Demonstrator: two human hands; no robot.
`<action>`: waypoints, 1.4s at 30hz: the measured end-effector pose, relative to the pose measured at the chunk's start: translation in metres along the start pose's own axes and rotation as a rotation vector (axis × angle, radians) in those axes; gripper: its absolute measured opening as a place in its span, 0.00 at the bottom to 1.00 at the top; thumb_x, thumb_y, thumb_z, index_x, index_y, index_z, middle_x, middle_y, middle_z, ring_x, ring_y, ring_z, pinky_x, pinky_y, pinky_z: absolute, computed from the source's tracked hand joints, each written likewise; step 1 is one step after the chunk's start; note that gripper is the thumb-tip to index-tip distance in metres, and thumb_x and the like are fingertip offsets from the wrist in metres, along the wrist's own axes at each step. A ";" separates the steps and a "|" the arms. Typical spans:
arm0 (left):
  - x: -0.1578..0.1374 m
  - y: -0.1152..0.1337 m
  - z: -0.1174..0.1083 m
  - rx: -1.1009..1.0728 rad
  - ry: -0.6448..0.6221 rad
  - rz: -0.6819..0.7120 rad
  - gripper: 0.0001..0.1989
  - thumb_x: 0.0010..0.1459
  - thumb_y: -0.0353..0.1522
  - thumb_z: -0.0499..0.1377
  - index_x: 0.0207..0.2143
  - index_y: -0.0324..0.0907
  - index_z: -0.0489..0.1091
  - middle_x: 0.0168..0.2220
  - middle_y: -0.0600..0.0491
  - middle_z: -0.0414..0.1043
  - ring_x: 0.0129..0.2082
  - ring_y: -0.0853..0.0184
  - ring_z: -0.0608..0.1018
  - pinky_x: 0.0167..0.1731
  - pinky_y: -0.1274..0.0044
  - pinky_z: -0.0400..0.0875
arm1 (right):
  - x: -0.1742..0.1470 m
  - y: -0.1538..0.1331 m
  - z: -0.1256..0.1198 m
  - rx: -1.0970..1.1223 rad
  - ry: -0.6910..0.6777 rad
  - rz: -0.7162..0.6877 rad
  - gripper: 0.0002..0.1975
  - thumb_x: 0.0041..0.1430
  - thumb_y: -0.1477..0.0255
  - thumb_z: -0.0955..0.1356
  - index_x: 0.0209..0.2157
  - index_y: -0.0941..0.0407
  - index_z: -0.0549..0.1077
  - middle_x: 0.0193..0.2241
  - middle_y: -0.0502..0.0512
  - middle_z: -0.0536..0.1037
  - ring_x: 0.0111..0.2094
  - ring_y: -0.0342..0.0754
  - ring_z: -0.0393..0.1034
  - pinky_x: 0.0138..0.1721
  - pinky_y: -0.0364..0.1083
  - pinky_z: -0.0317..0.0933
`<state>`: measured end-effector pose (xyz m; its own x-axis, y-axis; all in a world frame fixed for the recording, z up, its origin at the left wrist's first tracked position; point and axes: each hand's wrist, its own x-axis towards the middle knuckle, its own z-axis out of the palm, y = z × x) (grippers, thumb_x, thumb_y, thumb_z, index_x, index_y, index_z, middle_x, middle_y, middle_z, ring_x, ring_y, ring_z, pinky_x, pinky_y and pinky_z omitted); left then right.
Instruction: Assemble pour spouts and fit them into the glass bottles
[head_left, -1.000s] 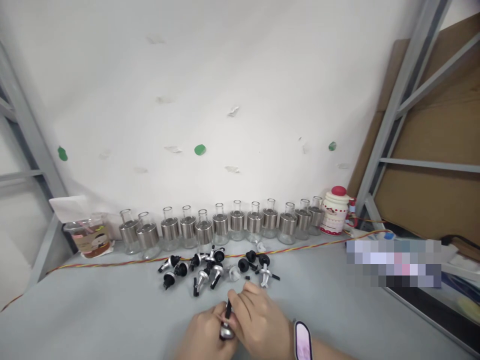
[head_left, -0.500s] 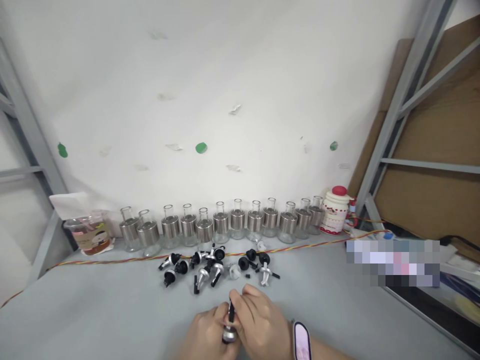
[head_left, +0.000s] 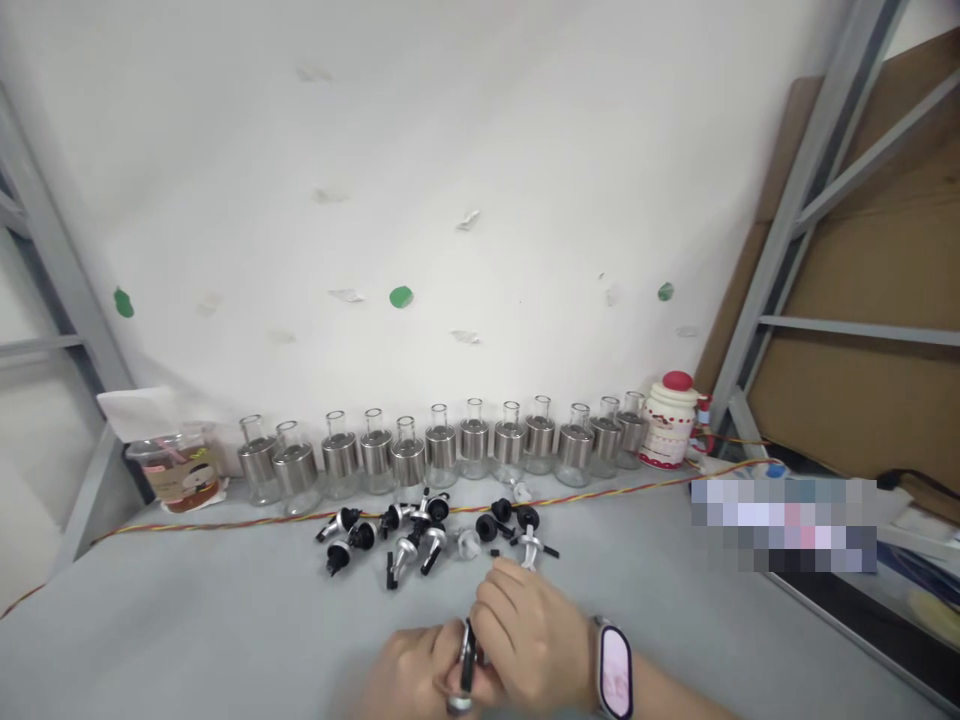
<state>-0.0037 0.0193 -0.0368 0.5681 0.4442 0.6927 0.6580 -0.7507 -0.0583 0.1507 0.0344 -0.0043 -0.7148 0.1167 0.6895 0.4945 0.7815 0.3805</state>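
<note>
Between my hands, low in the middle of the view, is a silver-and-black bottle pourer (head_left: pixel 468 660). My left hand (head_left: pixel 412 672) is closed around its lower part, blurred and cut by the bottom edge. The fingers of my right hand (head_left: pixel 529 632) are curled against the pourer's black upper part, with the fingertips partly hidden. Just beyond my hands lies a loose pile of similar pourers (head_left: pixel 405 550), silver with black stoppers. A pale, clear-looking piece (head_left: pixel 469 544) lies among them.
Several glass bottles (head_left: pixel 340 455) with metal sleeves stand in a row along the white wall. A plastic cup (head_left: pixel 187 478) is at the left, a white jar with a red lid (head_left: pixel 670 425) at the right. A twisted red-yellow wire (head_left: pixel 247 520) crosses the grey table (head_left: pixel 187 620).
My right hand has shifted slightly right and turned, and my left hand has moved a little lower. The pourer has moved down slightly between them.
</note>
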 end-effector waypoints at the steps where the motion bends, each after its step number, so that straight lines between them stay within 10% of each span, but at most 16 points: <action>1: 0.000 0.001 0.001 0.005 -0.001 0.022 0.08 0.39 0.23 0.44 0.22 0.45 0.55 0.12 0.59 0.64 0.10 0.72 0.69 0.10 0.81 0.58 | 0.000 0.002 -0.002 -0.024 -0.016 -0.044 0.17 0.55 0.73 0.55 0.16 0.58 0.63 0.13 0.52 0.62 0.16 0.45 0.53 0.20 0.46 0.44; 25: 0.003 0.007 -0.001 0.050 0.029 -0.001 0.08 0.40 0.23 0.44 0.20 0.45 0.56 0.10 0.59 0.64 0.08 0.72 0.68 0.09 0.81 0.56 | -0.002 0.001 -0.004 -0.003 0.009 -0.024 0.22 0.59 0.69 0.52 0.15 0.58 0.63 0.11 0.53 0.61 0.16 0.44 0.52 0.20 0.45 0.44; 29: -0.003 0.004 0.005 0.000 -0.032 -0.019 0.07 0.41 0.25 0.47 0.24 0.43 0.60 0.15 0.56 0.69 0.12 0.68 0.72 0.12 0.80 0.60 | 0.003 -0.002 -0.008 0.080 0.028 0.124 0.23 0.59 0.78 0.50 0.16 0.58 0.64 0.12 0.53 0.64 0.17 0.44 0.56 0.22 0.45 0.48; 35: 0.002 -0.002 0.016 -0.237 -0.271 -0.600 0.02 0.51 0.31 0.52 0.26 0.43 0.61 0.20 0.56 0.71 0.19 0.68 0.73 0.20 0.81 0.63 | -0.010 0.028 0.007 -0.021 -0.190 0.732 0.24 0.64 0.69 0.49 0.24 0.58 0.67 0.17 0.53 0.71 0.18 0.45 0.64 0.20 0.43 0.51; 42: 0.004 -0.008 0.012 -0.532 -0.249 -0.768 0.07 0.54 0.32 0.50 0.36 0.41 0.60 0.26 0.54 0.71 0.24 0.69 0.74 0.25 0.80 0.66 | -0.020 0.053 0.015 -0.078 -0.197 0.883 0.20 0.61 0.61 0.54 0.42 0.61 0.65 0.31 0.61 0.73 0.30 0.52 0.69 0.27 0.45 0.57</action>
<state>-0.0007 0.0335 -0.0419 0.2050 0.9513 0.2302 0.6189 -0.3082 0.7225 0.1837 0.0825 -0.0068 -0.1277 0.7620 0.6348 0.9297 0.3149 -0.1910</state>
